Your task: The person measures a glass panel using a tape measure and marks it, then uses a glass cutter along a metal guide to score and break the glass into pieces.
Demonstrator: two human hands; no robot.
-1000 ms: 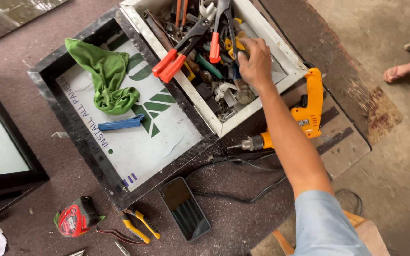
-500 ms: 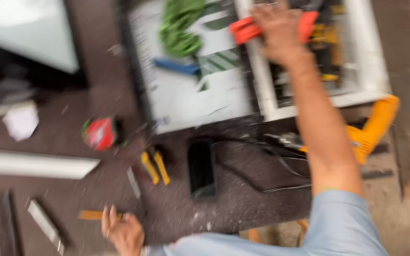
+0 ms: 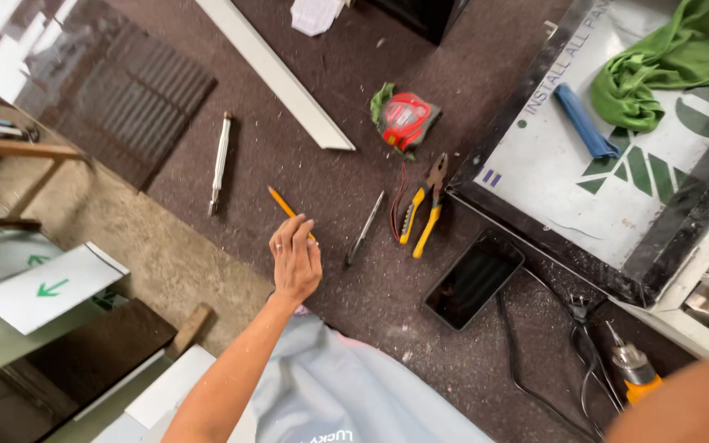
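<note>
Left hand [image 3: 295, 261] is down on the dark worktop [image 3: 322, 189], fingers loosely spread, fingertips touching the yellow pencil [image 3: 289, 212] but not gripping it. Just beside it lie a thin metal blade [image 3: 366, 228] and yellow-handled pliers [image 3: 423, 208]. The right hand itself is out of view; only its forearm [image 3: 683, 402] shows at bottom right.

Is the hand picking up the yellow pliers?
No, the left hand rests on the pencil, while the pliers lie apart, untouched.
</note>
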